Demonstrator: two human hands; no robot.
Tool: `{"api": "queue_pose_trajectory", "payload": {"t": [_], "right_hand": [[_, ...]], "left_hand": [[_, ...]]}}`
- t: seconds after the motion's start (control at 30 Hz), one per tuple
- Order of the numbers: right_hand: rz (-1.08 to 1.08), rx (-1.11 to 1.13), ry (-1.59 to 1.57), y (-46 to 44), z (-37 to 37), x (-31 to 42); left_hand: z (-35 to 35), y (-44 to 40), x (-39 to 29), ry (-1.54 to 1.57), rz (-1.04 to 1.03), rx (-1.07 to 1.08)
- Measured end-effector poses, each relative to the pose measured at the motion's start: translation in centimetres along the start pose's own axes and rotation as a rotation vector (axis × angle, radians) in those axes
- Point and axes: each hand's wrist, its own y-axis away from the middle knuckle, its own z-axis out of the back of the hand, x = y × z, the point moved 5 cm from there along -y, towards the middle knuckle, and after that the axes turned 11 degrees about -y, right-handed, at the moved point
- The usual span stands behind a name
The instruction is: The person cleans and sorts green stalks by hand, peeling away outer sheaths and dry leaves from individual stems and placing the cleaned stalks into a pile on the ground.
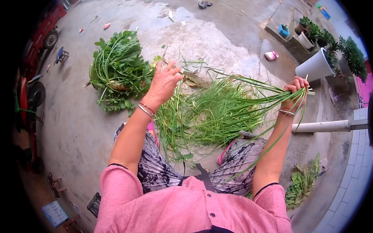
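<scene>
My right hand (296, 92) is closed round a bunch of long green chives (268, 96), out to the right at about knee level. Their pale ends poke out beyond the fist, while the blades trail leftward and a few hang down by my forearm. My left hand (164, 83) is raised with fingers apart, and I see nothing in it. Below and between the hands, a loose heap of chives (229, 112) lies on the ground before my feet. Beside my left hand sits a pile of leafy greens (120, 70), with a pale root partly showing under the leaves.
Potted plants (311, 33) and a white bucket (315, 65) stand at the right. A white pipe (321, 126) runs close to my right forearm. More greens (301, 184) lie lower right. Red vehicles (48, 19) and a small stool (62, 55) are at the left.
</scene>
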Motion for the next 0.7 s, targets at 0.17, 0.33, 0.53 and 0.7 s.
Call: {"api": "queue_pose_trajectory", "payload": {"t": [0.17,0.33,0.53,0.7], "right_hand": [[-0.072,0.082,-0.102,0.2,-1.1,-1.8],[-0.121,0.162,-0.144,0.5,-2.1,-3.1],[-0.167,0.211,-0.155,0.8,-2.7,-3.8],[-0.171,0.201,-0.157,0.8,-2.7,-4.3]], "left_hand": [[0.0,-1.0,0.6,0.169,0.229,0.237],[1.2,-1.7,0.2,0.005,0.121,-0.091],[0.2,-2.1,0.1,0.178,0.285,0.145],[-0.2,-1.9,-0.6,0.385,0.261,0.027]]}}
